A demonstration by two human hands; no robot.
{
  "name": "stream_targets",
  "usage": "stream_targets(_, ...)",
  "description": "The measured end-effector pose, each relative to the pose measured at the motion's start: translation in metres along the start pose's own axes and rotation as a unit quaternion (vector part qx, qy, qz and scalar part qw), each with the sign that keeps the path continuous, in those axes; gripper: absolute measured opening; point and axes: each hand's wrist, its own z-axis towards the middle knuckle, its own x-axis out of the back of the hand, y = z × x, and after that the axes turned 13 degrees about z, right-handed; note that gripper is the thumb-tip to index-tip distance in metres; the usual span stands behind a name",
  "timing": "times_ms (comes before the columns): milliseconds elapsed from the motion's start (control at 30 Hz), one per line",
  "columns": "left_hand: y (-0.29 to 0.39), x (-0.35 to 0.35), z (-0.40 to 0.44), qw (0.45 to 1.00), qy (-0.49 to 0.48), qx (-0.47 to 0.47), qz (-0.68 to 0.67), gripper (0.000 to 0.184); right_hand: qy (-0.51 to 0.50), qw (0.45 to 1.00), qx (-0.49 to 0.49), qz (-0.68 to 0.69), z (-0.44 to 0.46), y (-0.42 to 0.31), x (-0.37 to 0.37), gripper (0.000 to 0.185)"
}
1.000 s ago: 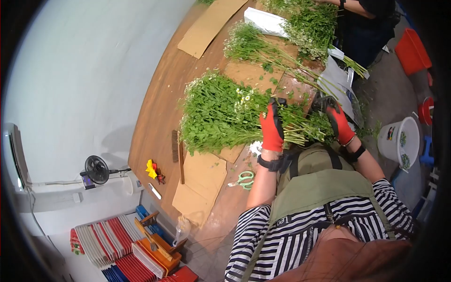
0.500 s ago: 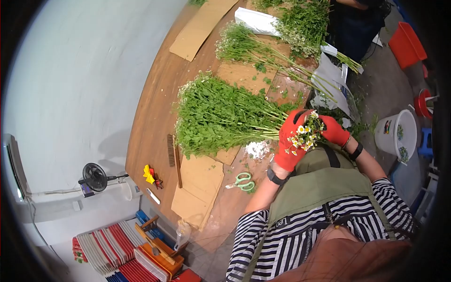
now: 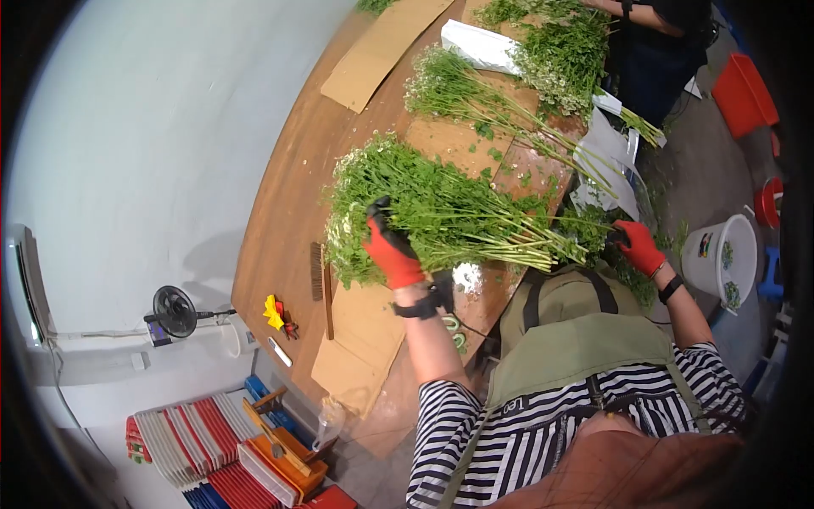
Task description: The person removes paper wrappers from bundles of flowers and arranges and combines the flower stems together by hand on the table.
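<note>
A large bunch of chamomile-like flowers (image 3: 458, 199) lies on the table, its small white heads to the left and cut stems to the right. My left hand (image 3: 394, 248), in a red glove with black palm and fingertips, is at the leafy flower end, its fingers apart and partly among the greenery. My right hand (image 3: 638, 246), gloved the same way, is beyond the cut ends at the table's near edge. Its fingers are closed on a thin green stem that runs toward the bunch. Green-handled scissors (image 3: 456, 332) lie partly hidden behind my left forearm.
A brush (image 3: 322, 288) and a yellow object (image 3: 273, 312) lie to the left. Flat cardboard (image 3: 360, 339) covers part of the table (image 3: 275, 229). More flowers (image 3: 555, 64) lie at the back, near another person's arm (image 3: 649, 15). A white bucket (image 3: 708, 254) stands on the floor.
My hands have moved apart: the left out over the flower end of the bunch, the right slightly to the right. The small cluster of flower heads between them has left my chest.
</note>
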Motion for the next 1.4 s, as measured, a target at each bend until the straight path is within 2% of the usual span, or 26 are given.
stream_targets(33,0.001,0.013,-0.002,0.967,0.005,-0.114,0.226,0.041,-0.014,1.000,-0.021,0.008,-0.001,-0.001,0.006,0.046)
stream_targets(67,0.001,0.020,-0.003,0.871,0.007,-0.222,0.437,0.041,0.004,0.999,-0.018,0.031,0.006,-0.014,0.011,0.046)
stream_targets(100,-0.003,0.019,-0.002,0.957,-0.001,-0.119,0.263,0.039,0.022,0.998,-0.015,0.054,0.019,-0.027,0.012,0.047)
stream_targets(133,-0.010,0.013,-0.001,0.997,-0.008,-0.012,0.075,0.037,0.040,0.996,-0.012,0.076,0.034,-0.038,0.013,0.047)
stream_targets(167,-0.019,0.009,-0.004,0.988,-0.014,0.096,-0.117,0.035,0.077,0.994,0.023,0.076,0.049,-0.040,0.009,0.048)
stream_targets(200,-0.032,0.010,-0.009,0.984,-0.039,0.132,-0.116,0.048,0.106,0.991,0.017,0.076,0.066,-0.043,0.006,0.047)
stream_targets(300,-0.078,0.011,-0.034,0.971,-0.047,0.196,-0.129,0.047,0.147,0.988,0.037,0.015,0.118,-0.058,0.003,0.048)
stream_targets(400,-0.099,0.007,-0.070,0.967,-0.059,0.229,-0.096,0.045,0.215,0.936,0.096,-0.262,0.155,-0.068,-0.013,0.050)
stream_targets(500,-0.111,0.009,-0.104,0.966,-0.055,0.252,-0.036,0.044,0.093,0.963,0.128,-0.220,0.174,-0.067,-0.059,0.050)
stream_targets(567,-0.117,0.007,-0.125,0.967,-0.071,0.243,-0.021,0.042,-0.012,0.964,0.193,-0.182,0.178,-0.066,-0.107,0.045)
stream_targets(600,-0.130,0.007,-0.131,0.954,-0.056,0.293,-0.013,0.039,-0.049,0.966,0.186,-0.171,0.175,-0.074,-0.130,0.041)
stream_targets(633,-0.135,0.005,-0.139,0.956,-0.061,0.288,-0.005,0.038,-0.109,0.963,0.158,-0.190,0.173,-0.091,-0.141,0.042)
stream_targets(733,-0.142,0.003,-0.148,0.959,-0.082,0.270,-0.018,0.033,-0.080,0.943,0.151,-0.286,0.177,-0.082,-0.185,0.045)
stream_targets(767,-0.139,0.003,-0.149,0.960,-0.087,0.265,-0.023,0.034,-0.110,0.958,0.117,-0.237,0.179,-0.084,-0.181,0.045)
stream_targets(867,-0.135,0.005,-0.143,0.958,-0.100,0.269,-0.019,0.034,-0.026,0.990,0.061,-0.121,0.188,-0.087,-0.162,0.040)
stream_targets(1000,-0.141,-0.007,-0.122,0.954,-0.122,0.268,-0.057,0.035,0.090,0.988,0.117,0.031,0.174,-0.127,-0.109,0.037)
stream_targets(1033,-0.143,-0.011,-0.114,0.952,-0.125,0.271,-0.071,0.034,0.112,0.987,0.117,0.020,0.162,-0.131,-0.102,0.039)
stream_targets(1133,-0.151,-0.032,-0.086,0.960,-0.185,0.202,-0.057,0.033,0.045,0.998,0.013,0.032,0.147,-0.071,-0.118,0.039)
stream_targets(1167,-0.138,-0.042,-0.074,0.928,-0.172,0.295,-0.151,0.041,0.090,0.994,0.029,0.058,0.139,-0.100,-0.099,0.041)
stream_targets(1267,-0.168,-0.060,-0.044,0.906,-0.223,0.288,-0.215,0.059,0.171,0.972,0.133,0.089,0.124,-0.156,-0.047,0.040)
stream_targets(1333,-0.178,-0.073,-0.021,0.878,-0.270,0.333,-0.212,0.087,0.150,0.981,0.102,0.065,0.121,-0.132,-0.043,0.038)
stream_targets(1400,-0.157,-0.085,-0.005,0.839,-0.274,0.381,-0.274,0.096,0.112,0.988,0.097,0.037,0.113,-0.116,-0.039,0.038)
